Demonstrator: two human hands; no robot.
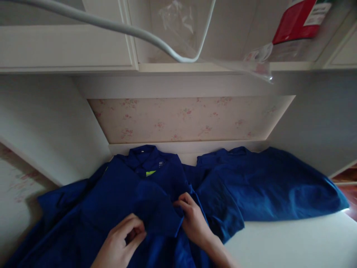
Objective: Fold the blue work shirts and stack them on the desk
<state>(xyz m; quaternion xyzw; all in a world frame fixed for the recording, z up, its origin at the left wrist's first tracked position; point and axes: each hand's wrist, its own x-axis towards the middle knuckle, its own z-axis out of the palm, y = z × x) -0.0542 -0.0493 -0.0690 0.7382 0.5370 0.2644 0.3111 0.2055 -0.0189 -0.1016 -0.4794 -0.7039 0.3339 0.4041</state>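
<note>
Lying spread on a white surface [292, 242], a dark blue collared shirt [122, 193] serves as the landmark for all positions. Its collar [143, 152] points away from the viewer, with a lime-green label [151, 173] and a small white printed mark just below the collar. The left hand [121, 242] rests on the shirt's near front, fingers curled inward and gathering a little of the cloth. The right hand [193, 219] sits just right of a folded-over sleeve flap [160, 212], its fingertips pinching the flap's edge. To the right of the shirt, touching it, lies a second blue garment [273, 186], flattened and stretched toward the far right. Beyond the shirt's collar runs a wall panel of floral wallpaper [184, 119] under a white shelf [178, 67]. Above the shirt, near the camera, a white cable [117, 26] loops across the view; up and to the right hangs a red-and-clear plastic bag [295, 22].
</note>
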